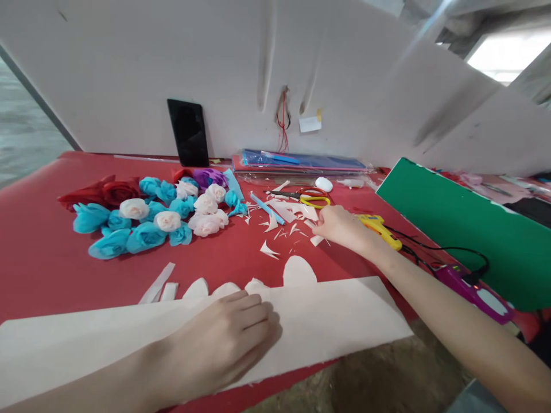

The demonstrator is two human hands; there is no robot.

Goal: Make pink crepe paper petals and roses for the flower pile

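A long white sheet of paper or cloth (344,310) lies along the front of the red table. My left hand (228,335) rests on it with fingers curled in; whatever they may hold is hidden. Several white petal-shaped pieces (300,271) stick out past the sheet's far edge. Farther right, my right hand (338,229) reaches over the cut scraps, its fingertips pinched at a small white scrap (317,240). Just beyond it lie scissors (315,202) with yellow and dark handles. A light-blue pen-like stick (267,208) lies among the scraps.
Blue, white, red and purple handmade flowers (148,237) cover the back left. A black tablet (188,132) leans against the wall. To the right are a yellow glue gun (379,230), a purple power strip (476,295) with cables, and a green board (465,229). Plastic-wrapped sheets (301,162) lie behind.
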